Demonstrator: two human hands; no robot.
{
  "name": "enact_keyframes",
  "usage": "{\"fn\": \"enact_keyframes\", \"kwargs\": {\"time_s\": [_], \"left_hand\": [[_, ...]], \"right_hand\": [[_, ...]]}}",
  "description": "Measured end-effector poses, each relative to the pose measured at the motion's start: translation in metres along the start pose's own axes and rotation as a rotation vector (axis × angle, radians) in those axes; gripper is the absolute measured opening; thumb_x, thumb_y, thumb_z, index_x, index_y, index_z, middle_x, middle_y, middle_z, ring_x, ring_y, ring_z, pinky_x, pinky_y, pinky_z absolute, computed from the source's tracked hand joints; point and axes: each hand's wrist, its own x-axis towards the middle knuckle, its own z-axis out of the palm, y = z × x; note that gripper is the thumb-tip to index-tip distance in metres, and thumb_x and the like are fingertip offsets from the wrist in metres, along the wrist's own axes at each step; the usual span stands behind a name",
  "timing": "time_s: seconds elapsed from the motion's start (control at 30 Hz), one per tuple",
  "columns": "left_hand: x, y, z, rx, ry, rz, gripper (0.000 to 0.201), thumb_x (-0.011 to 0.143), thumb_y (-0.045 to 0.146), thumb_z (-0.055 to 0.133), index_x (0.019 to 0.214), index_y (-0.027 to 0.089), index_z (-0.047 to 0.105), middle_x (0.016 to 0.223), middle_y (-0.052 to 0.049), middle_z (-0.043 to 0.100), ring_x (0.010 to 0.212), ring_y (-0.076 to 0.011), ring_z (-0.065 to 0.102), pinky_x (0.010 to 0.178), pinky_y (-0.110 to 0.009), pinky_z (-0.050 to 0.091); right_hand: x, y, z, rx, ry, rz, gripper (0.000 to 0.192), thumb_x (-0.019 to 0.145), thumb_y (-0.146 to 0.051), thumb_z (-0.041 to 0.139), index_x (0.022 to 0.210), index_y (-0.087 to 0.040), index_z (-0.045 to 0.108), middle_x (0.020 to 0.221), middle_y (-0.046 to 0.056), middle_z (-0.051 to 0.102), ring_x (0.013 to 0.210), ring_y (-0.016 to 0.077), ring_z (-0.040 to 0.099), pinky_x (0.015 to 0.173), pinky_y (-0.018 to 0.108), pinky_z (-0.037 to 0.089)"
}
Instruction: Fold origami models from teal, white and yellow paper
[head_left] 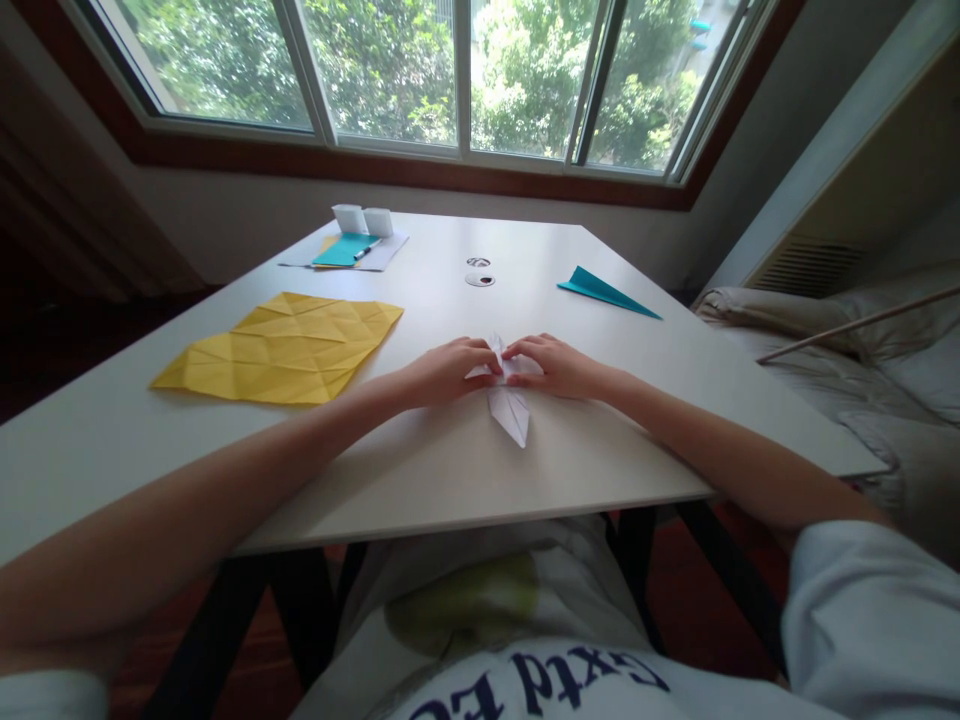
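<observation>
A folded piece of white paper (510, 412), narrow and pointed toward me, lies near the front of the white table (420, 470). From its left side my left hand (457, 368) grips the paper's middle with bent fingers. My right hand (551, 365) holds it from the other side, thumb and fingers closed at the same middle part. Both sets of fingertips nearly meet there and partly cover the folds. The far tip of the paper shows between the hands.
Creased yellow paper (292, 345) lies to the left. A folded teal paper plane (607, 292) rests at the right. At the back left are teal paper (345, 250), a pen (366, 250) and small white boxlike pieces (364, 220). Two round discs (480, 280) sit mid-table.
</observation>
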Motion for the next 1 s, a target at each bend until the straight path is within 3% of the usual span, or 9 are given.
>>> {"fn": "enact_keyframes", "kwargs": {"time_s": [0.37, 0.7, 1.0], "left_hand": [[-0.005, -0.005, -0.011, -0.008, -0.114, 0.072, 0.030, 0.084, 0.025, 0.051, 0.112, 0.021, 0.062, 0.113, -0.007, 0.061, 0.102, -0.0186, 0.057, 0.092, -0.030, 0.043], [-0.008, -0.005, -0.005, 0.080, -0.045, 0.074, 0.030, 0.087, 0.028, 0.047, 0.114, 0.020, 0.060, 0.119, -0.010, 0.056, 0.104, -0.0203, 0.056, 0.089, -0.031, 0.045], [-0.011, 0.004, -0.006, 0.225, -0.024, 0.011, 0.031, 0.087, 0.032, 0.045, 0.114, 0.023, 0.058, 0.118, -0.007, 0.054, 0.089, -0.0179, 0.061, 0.077, -0.028, 0.048]], "right_hand": [[-0.002, 0.003, 0.000, -0.017, -0.014, -0.064, 0.043, 0.086, -0.048, 0.046, 0.120, -0.022, 0.054, 0.118, 0.010, 0.059, 0.111, 0.0261, 0.050, 0.093, 0.043, 0.040], [-0.002, 0.004, 0.001, -0.040, -0.004, -0.069, 0.044, 0.088, -0.049, 0.043, 0.121, -0.021, 0.054, 0.119, 0.010, 0.059, 0.111, 0.0260, 0.050, 0.093, 0.043, 0.040], [-0.002, 0.005, 0.003, -0.071, 0.002, -0.074, 0.042, 0.090, -0.046, 0.040, 0.122, -0.021, 0.052, 0.121, 0.010, 0.057, 0.112, 0.0258, 0.049, 0.092, 0.043, 0.040]]}}
